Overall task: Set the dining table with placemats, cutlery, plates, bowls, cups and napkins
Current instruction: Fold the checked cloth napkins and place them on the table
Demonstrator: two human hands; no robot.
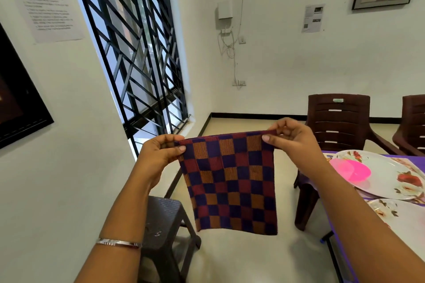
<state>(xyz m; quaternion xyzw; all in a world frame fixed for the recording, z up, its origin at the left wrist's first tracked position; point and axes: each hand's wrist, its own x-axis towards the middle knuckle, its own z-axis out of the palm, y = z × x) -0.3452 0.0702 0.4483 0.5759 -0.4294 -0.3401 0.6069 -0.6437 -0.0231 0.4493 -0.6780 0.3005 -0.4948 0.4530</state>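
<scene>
Two hands hold a checked napkin up by its top corners

Head view: one napkin [230, 181], checked in dark blue, maroon and orange, hangs in the air between the hands, over the pale floor [241, 257] and left of the table. Its top edge is stretched nearly level from one hand to the other, and the rest of the cloth drops straight down below them, its lower edge free and touching nothing.

The left hand [158, 154] pinches the napkin's upper left corner, thumb on the near face and curled fingers behind the cloth. The right hand [292, 138] pinches the upper right corner in the same way, thumb tip pressed on the near face and fingers folded over the top edge. The two hands are well apart, the full width of the napkin between them. A silver bangle [118, 243] sits on the left forearm.

At the right edge stands a table with a purple top [340, 225]; on it lies a white flowered plate [395, 167] with a pink bowl [350, 171] resting on it, and a second flowered plate [400, 218] lies nearer the camera. Two brown plastic chairs [338, 119] stand beyond the table. A dark stool [165, 220] stands on the floor below the left forearm, beside a barred window [138, 53]. The right forearm crosses in front of the table's near edge and hides part of it.
</scene>
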